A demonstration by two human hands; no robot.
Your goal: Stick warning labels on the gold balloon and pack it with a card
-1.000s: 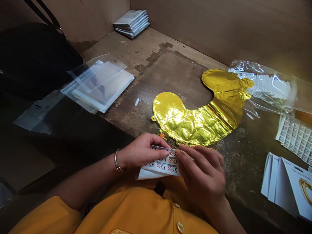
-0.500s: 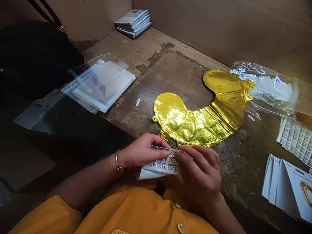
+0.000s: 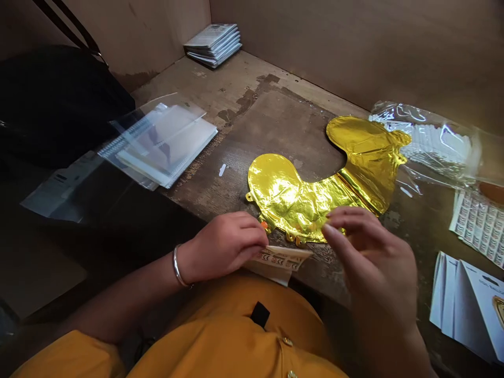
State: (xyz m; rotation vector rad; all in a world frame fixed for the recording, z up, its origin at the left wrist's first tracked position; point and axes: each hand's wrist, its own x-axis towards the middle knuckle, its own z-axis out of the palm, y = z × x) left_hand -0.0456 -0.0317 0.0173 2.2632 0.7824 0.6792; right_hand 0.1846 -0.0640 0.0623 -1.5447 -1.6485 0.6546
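left hand (image 3: 224, 244) holds ce label strip (image 3: 279, 258); clear bag (image 3: 388, 112) w/ white sheets (image 3: 437, 142)

Worn wooden bench (image 3: 240, 79) | gold foil balloon (image 3: 299, 199) | clear plastic sleeves (image 3: 165, 142) | label sheet (image 3: 480, 226) | white cards (image 3: 457, 299) | stacked leaflets (image 3: 212, 44)

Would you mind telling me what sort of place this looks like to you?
This looks like a small packing workstation for foil balloons: a worn wooden bench holds a gold foil balloon, a strip of warning stickers and a stack of clear plastic bags.
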